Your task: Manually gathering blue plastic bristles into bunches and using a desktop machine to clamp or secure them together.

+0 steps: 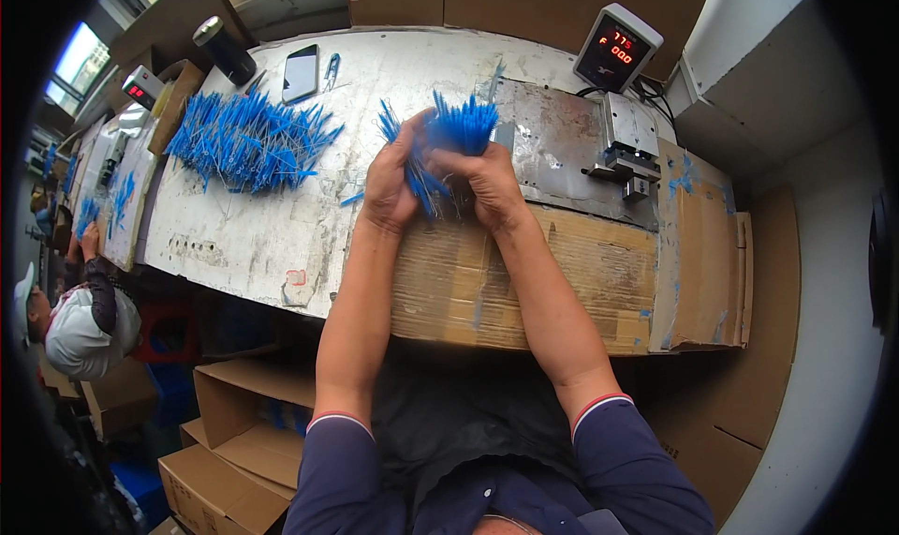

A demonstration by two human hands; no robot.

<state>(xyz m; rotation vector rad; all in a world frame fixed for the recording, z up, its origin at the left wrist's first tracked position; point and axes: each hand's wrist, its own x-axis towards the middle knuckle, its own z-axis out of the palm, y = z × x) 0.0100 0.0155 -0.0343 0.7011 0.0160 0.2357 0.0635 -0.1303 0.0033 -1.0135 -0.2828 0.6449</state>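
12 o'clock: left hand [391,181], grip curled round loose blue-tipped wires [428,194]; right hand [493,183], grip closed round a thicker bundle [468,126] | light, even pressure should keep ends aligned, I'd judge | 11 o'clock, farther: wire pile [248,141] on the desk [239,245]

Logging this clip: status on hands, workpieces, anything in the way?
Left hand and right hand gripping blue-tipped wires, partly blurred. Loose wire pile on worktable, left. Metal fixture at right, apart from hands.
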